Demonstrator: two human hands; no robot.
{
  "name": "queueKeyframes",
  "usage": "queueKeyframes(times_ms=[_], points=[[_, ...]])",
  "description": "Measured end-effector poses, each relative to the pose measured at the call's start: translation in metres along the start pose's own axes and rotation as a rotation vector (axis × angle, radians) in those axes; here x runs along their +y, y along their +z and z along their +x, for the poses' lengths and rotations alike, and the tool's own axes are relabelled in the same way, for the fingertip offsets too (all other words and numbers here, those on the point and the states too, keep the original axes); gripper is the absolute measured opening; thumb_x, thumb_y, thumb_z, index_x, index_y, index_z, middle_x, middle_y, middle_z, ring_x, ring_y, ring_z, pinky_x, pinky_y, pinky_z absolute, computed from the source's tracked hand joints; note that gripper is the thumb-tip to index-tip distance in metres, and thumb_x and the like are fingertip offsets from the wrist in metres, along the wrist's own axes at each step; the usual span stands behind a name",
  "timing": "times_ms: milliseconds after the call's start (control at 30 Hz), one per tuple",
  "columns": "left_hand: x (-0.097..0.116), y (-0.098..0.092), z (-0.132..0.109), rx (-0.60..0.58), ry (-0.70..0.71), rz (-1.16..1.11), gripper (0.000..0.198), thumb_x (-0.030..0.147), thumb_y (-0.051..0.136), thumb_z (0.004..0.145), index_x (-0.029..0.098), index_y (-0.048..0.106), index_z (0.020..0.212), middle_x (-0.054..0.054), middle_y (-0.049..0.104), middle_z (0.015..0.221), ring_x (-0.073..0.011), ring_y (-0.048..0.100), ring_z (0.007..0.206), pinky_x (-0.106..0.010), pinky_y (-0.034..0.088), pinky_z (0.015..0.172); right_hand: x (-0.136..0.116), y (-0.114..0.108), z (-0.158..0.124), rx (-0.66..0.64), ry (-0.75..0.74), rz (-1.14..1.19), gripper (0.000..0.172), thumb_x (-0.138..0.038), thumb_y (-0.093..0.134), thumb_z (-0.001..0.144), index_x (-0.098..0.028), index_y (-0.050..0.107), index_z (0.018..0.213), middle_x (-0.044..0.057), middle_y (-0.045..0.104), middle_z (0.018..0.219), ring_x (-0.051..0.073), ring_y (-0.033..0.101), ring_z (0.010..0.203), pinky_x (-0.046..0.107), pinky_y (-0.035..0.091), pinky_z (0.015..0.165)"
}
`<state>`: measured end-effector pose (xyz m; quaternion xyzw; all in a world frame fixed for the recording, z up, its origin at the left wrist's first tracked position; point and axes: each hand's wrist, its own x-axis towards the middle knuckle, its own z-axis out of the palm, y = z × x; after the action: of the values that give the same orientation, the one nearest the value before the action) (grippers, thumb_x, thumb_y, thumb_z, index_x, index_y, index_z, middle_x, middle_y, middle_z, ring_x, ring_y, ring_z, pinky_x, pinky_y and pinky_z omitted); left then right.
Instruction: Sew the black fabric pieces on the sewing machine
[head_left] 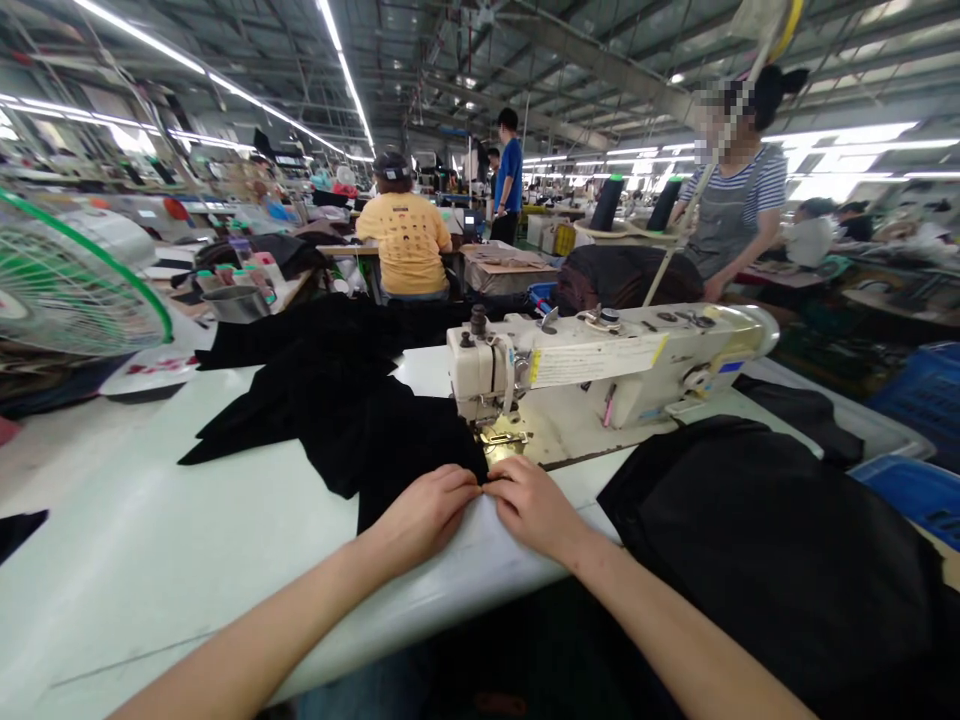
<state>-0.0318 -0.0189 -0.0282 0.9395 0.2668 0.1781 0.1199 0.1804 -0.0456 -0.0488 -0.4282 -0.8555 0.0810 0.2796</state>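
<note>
Well, inside a wide garment factory hall (480, 90), a long white sewing table (142, 520) carries an industrial sewing machine (600, 365), and a heap of black cloth (765, 570) lies to the right, apart from the work. A piece of black fabric (405, 440) lies spread on the table just in front of the presser foot (501, 436), probably because this keeps it close to the machine. Both hands are curled and seem to pinch its near edge, the left hand (424, 517) and right hand (534, 508) almost touching, apparently to keep that edge together.
</note>
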Motion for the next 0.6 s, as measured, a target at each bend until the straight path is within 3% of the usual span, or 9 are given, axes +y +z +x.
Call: queueKeyframes(times_ms=[233,367,500,600], points=[[-0.035,-0.006,0.022,0.044,-0.039,0.027,0.03,0.011,0.044,0.093,0.018,0.069,0.107,-0.01,0.069,0.109,-0.0216,0.062,0.107,-0.036,0.053,0.097,0.018,0.006,0.035,-0.008,0.083,-0.102,0.024,-0.008,0.058,0.09,-0.018,0.074,0.105,0.009,0.065,0.099,0.025,0.057,0.1,0.04,0.049,0.089],[-0.049,-0.011,0.032,0.051,-0.066,0.071,0.031,0.012,0.044,0.093,0.017,0.07,0.109,-0.011,0.069,0.111,-0.0221,0.062,0.109,-0.037,0.052,0.099,0.015,0.006,0.042,0.004,0.121,-0.111,0.021,-0.01,0.059,0.091,-0.016,0.073,0.104,0.01,0.066,0.101,0.026,0.058,0.101,0.041,0.05,0.09],[-0.048,-0.01,0.031,0.045,-0.111,0.135,0.033,0.015,0.044,0.094,0.017,0.068,0.117,-0.012,0.07,0.117,-0.0232,0.063,0.112,-0.038,0.051,0.101,-0.009,-0.003,0.018,0.037,0.138,-0.081,0.027,-0.011,0.062,0.089,-0.015,0.068,0.115,0.011,0.066,0.109,0.025,0.059,0.107,0.041,0.051,0.096],[-0.04,0.0,0.021,0.102,-0.233,0.217,0.04,0.018,0.043,0.096,0.017,0.061,0.132,-0.017,0.06,0.139,-0.033,0.051,0.133,-0.056,0.037,0.114,-0.026,-0.019,-0.017,0.043,0.145,-0.078,0.03,-0.011,0.06,0.089,-0.017,0.065,0.118,0.011,0.065,0.116,0.026,0.06,0.11,0.043,0.051,0.098]])
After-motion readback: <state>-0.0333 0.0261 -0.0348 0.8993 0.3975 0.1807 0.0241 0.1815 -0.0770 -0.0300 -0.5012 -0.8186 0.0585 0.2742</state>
